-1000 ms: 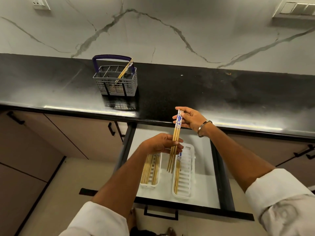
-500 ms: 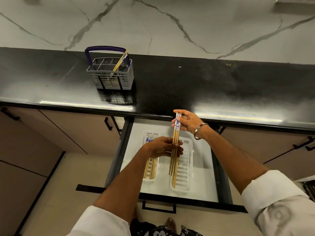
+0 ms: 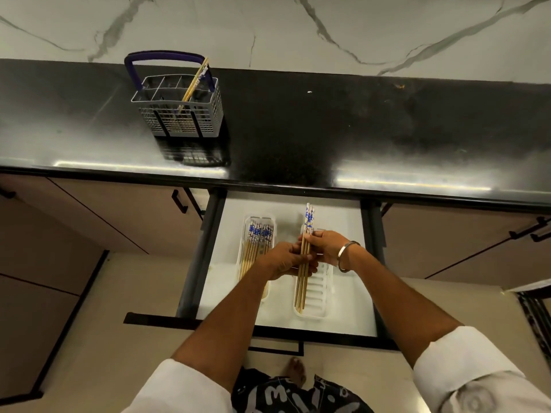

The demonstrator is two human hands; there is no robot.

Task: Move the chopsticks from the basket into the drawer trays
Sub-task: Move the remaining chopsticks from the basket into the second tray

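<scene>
- Step in hand, as I judge it: laying a bundle point(image 3: 303, 263) of chopsticks into the right tray point(image 3: 320, 296) of the open drawer point(image 3: 351, 293).
- The left hand point(image 3: 286, 259) curls round the middle of the bundle; its fingers wrap the sticks from the left.
- The right hand point(image 3: 326, 247) pinches the same bundle higher up, just below the blue-patterned ends, thumb and fingers pressed against the sticks.
- The bundle runs lengthwise along the right tray, patterned ends toward the counter point(image 3: 298, 129), plain tips over the tray's near end. Whether the tips already touch the tray floor I cannot tell.
- The left tray point(image 3: 259, 222) already holds a row of chopsticks, patterned ends also toward the counter; the left wrist covers its near part.
- The basket point(image 3: 179, 111) stands on the counter, well apart from the drawer, with a few chopsticks point(image 3: 195, 80) leaning in one compartment, so the task is not finished.
- Next move, in my view: lower the bundle flat and in line with the tray walls, then loosen both hands together so the sticks settle side by side and none rolls onto the drawer floor.
- After that, a reach back to the basket for the rest.
</scene>
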